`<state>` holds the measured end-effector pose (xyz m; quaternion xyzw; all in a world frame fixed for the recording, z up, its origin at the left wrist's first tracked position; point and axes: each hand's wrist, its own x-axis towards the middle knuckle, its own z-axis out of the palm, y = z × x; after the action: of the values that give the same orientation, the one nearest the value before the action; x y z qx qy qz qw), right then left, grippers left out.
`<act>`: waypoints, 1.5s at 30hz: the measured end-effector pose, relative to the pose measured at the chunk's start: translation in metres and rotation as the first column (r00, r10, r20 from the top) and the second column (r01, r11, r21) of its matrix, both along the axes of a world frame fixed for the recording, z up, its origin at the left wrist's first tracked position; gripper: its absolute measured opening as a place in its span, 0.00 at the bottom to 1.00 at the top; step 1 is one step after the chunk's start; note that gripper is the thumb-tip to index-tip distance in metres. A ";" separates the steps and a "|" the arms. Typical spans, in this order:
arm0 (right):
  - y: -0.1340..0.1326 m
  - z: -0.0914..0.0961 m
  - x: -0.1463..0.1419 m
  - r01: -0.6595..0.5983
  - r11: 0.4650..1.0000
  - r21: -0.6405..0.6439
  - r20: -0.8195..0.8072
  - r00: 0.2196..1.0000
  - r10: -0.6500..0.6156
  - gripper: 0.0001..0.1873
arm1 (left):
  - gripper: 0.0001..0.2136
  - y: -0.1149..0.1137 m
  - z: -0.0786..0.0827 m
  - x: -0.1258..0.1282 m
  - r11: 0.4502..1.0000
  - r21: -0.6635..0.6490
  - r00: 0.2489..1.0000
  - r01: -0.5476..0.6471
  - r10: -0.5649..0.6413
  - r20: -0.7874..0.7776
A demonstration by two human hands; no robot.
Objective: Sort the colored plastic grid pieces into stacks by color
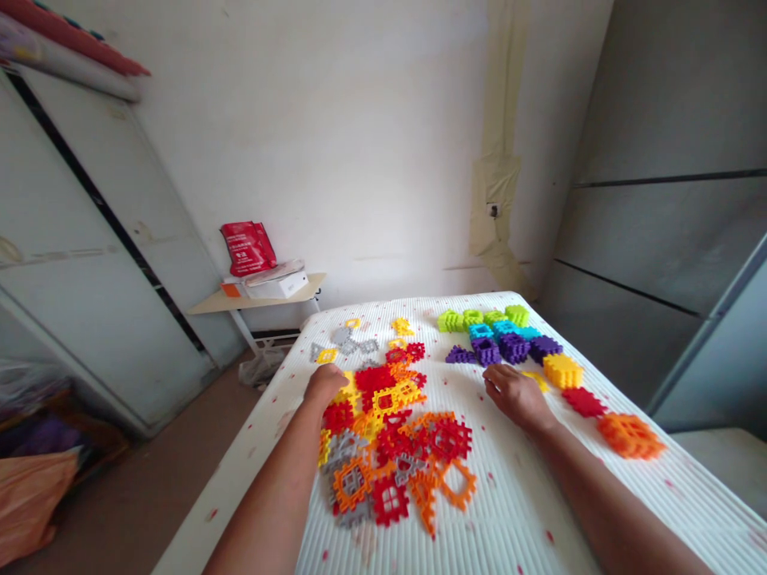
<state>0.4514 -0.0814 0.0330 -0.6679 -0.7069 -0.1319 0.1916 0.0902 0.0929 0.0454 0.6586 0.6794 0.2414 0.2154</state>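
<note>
My left hand (327, 385) is at the left edge of a mixed heap of flat interlocking plastic tiles. Its curled fingers close on a yellow tile (347, 388). Beside it lie a solid red tile (375, 382), grey tiles (344, 447) and orange tiles (459, 483). My right hand (514, 393) rests over the mattress to the right, fingers bent together; whatever they hold is hidden. Just behind that hand are a yellow piece (538, 380) and purple stacks (514, 346). A yellow stack (563, 371) stands further right.
Sorted stacks line the right side: green (472, 319), blue (505, 328), red (584, 402) and orange (631, 435). Several grey pieces (343, 339) lie scattered at the back left. A small table (209, 302) bearing a red bag (248, 247) stands beyond the white quilted mattress (240, 479).
</note>
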 end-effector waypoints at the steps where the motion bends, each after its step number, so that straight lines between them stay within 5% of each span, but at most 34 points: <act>1: 0.000 0.000 0.000 -0.001 1.000 0.003 0.004 1.000 0.001 0.16 | 0.04 0.001 0.003 -0.002 1.000 0.007 1.000 -0.015 0.015 0.013; 8: -0.001 0.003 -0.002 -0.014 1.000 0.020 -0.002 1.000 0.014 0.16 | 0.03 -0.007 0.028 -0.002 0.995 0.074 0.979 -0.064 0.048 0.198; 12: -0.003 0.006 -0.008 -0.020 1.000 0.014 -0.060 0.998 0.021 0.16 | 0.16 -0.038 0.041 0.013 0.989 0.138 0.922 -0.053 -0.005 0.388; 14: -0.004 0.008 -0.015 -0.021 0.999 0.032 -0.131 0.991 0.025 0.15 | 0.20 -0.058 0.042 0.023 0.989 0.146 0.858 -0.034 -0.046 0.512; 18: -0.008 0.011 -0.040 -0.066 0.993 0.095 -0.325 0.941 0.093 0.13 | 0.18 -0.096 0.030 0.051 0.997 0.063 0.592 -0.051 -0.021 0.806; 23: -0.018 0.017 -0.079 -0.152 0.964 0.217 -0.432 0.871 0.235 0.15 | 0.14 -0.128 0.007 0.093 0.998 0.006 0.465 -0.070 0.027 0.885; 31: -0.019 0.018 -0.109 -0.193 0.956 0.222 -0.358 0.896 0.264 0.22 | 0.13 -0.144 -0.005 0.117 0.997 0.035 0.384 0.061 -0.056 0.922; 45: -0.016 0.016 -0.105 -0.203 0.965 0.168 -0.297 0.923 0.246 0.21 | 0.16 -0.142 -0.013 0.118 0.994 0.022 0.403 0.112 -0.066 0.913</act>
<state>0.3465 -0.0976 0.0491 -0.5804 -0.7288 -0.0478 0.3602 0.2080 -0.0491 0.0320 0.4516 0.4220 0.5345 0.5765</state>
